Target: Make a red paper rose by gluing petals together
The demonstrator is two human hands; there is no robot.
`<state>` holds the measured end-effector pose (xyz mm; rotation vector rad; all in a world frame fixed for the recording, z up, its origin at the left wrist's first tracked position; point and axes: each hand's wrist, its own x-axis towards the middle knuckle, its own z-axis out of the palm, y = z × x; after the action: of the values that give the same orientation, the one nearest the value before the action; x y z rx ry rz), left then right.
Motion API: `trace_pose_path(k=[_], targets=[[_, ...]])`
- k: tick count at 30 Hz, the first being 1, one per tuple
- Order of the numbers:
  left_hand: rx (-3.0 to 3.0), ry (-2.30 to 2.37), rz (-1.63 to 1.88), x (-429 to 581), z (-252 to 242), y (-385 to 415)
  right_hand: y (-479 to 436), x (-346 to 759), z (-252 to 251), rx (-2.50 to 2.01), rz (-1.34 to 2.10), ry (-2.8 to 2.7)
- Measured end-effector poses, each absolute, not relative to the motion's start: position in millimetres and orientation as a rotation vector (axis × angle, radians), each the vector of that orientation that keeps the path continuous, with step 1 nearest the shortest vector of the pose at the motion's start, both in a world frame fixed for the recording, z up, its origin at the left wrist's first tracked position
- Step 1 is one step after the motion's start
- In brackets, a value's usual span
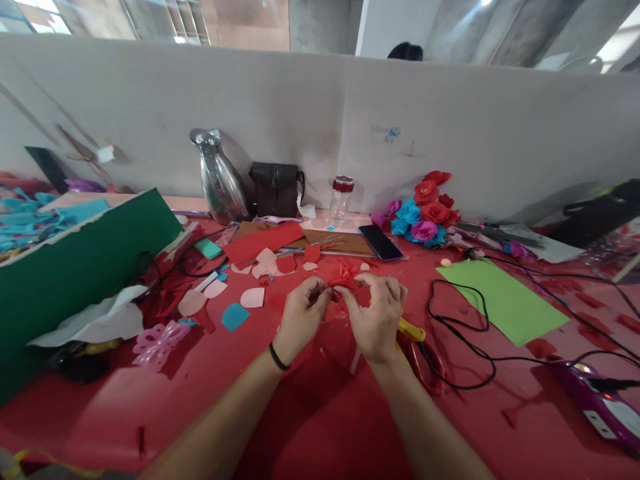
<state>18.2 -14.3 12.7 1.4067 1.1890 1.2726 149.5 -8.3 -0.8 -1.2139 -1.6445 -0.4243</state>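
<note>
Left hand, right hand — each grip pinched on the red piece; shaping, seemingly — next move likely calls for light pressure.

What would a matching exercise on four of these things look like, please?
Column one
1. Jug
2. Phone
3. Lime sheet
4. Left hand

Column two
A. Partly crossed by black cable
B. Pinching a red piece
C. Standing beside the black bag
D. Dark, lying flat near the flowers

Pairs: 1-C, 2-D, 3-A, 4-B
</note>
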Motion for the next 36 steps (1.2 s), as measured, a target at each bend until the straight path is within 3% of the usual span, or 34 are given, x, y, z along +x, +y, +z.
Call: trace_pose_path(k=[11, 17, 20, 29, 36], targets=[[1.399, 1.120, 1.321, 17, 8, -12, -8, 151, 2, -1.272, -0.364, -1.571], [1.046, 0.954, 1.323, 18, 5, -9, -11, 148, 6, -1.167, -0.298, -1.571], [0.808, 0.848, 1.319, 15, 1, -6, -17, 143, 8, -1.043, -0.095, -1.515], [0.766, 0.673, 1.281, 9, 6, -6, -11, 138, -1, -0.894, 1.077, -1.283], [0.747, 0.642, 1.192, 4, 3, -4, -8, 142, 1, -0.852, 1.014, -1.473]])
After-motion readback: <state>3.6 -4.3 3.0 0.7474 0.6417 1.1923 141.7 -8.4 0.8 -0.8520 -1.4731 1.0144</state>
